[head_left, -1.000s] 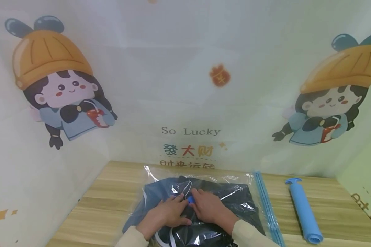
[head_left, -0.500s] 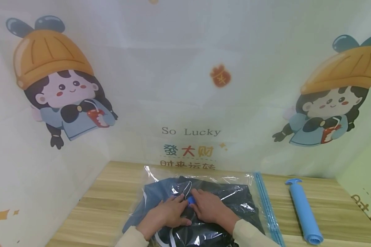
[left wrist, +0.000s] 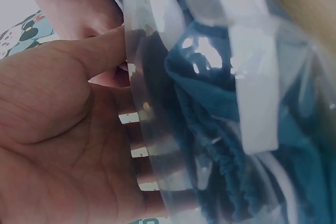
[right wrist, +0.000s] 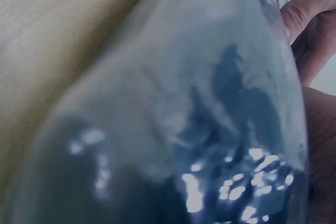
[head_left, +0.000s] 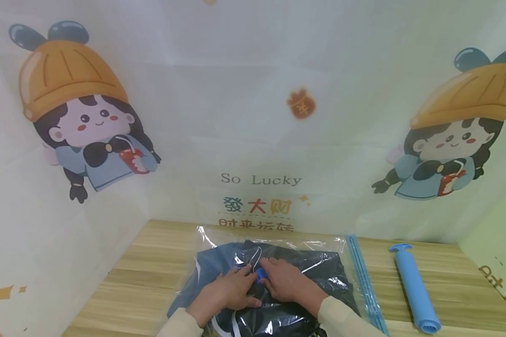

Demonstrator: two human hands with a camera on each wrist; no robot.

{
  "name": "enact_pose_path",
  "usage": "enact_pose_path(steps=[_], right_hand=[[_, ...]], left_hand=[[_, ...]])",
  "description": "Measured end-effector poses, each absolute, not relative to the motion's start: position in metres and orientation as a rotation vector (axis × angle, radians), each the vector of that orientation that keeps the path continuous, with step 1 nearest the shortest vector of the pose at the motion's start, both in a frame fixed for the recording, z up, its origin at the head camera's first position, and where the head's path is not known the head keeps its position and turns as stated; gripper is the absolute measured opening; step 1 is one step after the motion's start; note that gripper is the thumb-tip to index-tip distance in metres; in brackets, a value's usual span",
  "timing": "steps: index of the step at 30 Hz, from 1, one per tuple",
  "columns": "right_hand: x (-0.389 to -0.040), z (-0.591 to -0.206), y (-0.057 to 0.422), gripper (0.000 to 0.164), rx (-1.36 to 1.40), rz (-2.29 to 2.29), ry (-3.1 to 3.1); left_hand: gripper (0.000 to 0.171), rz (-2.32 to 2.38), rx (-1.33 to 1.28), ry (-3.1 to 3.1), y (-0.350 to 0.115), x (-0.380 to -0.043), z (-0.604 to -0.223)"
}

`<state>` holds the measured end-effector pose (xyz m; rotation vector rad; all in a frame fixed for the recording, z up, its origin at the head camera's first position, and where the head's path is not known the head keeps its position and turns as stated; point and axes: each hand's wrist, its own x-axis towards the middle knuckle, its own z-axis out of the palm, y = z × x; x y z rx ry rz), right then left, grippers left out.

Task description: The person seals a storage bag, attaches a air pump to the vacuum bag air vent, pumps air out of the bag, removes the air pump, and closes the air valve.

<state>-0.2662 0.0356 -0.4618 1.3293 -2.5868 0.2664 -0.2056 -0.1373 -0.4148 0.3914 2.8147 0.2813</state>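
Observation:
A clear plastic vacuum storage bag (head_left: 320, 243) lies on the table with dark blue and black clothing (head_left: 320, 262) inside. Near its middle sits a small blue valve cap (head_left: 261, 275). My left hand (head_left: 232, 290) rests on the bag left of the cap, fingers extended; the left wrist view shows its palm (left wrist: 47, 108) against the film. From the right, my right hand (head_left: 288, 281) lies on the bag, its fingers extended and its thumb close to the cap. Whether either hand touches the cap is hard to tell. In the right wrist view, the bag (right wrist: 173, 114) hides most of the right hand.
A blue hand pump (head_left: 416, 290) lies on the wooden table (head_left: 135, 262) to the right, beyond the bag's blue zip strip (head_left: 366, 285). White printed cloth (head_left: 185, 117) with cartoon figures rises behind the table and at its sides.

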Motion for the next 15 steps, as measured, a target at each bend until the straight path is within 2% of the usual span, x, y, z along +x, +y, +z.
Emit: enact_pose_path(steps=[11,15], right_hand=[[-0.26,-0.449,0.03,0.028,1.322,0.059,-2.633],[-0.259,-0.448,0.03,0.036,1.312,0.034,-2.654]], left_hand=[[0.067,0.266,0.384,2.81,-0.136,-0.207,-0.416],[0.066,0.257,0.385,2.806,-0.136,-0.207,-0.415]])
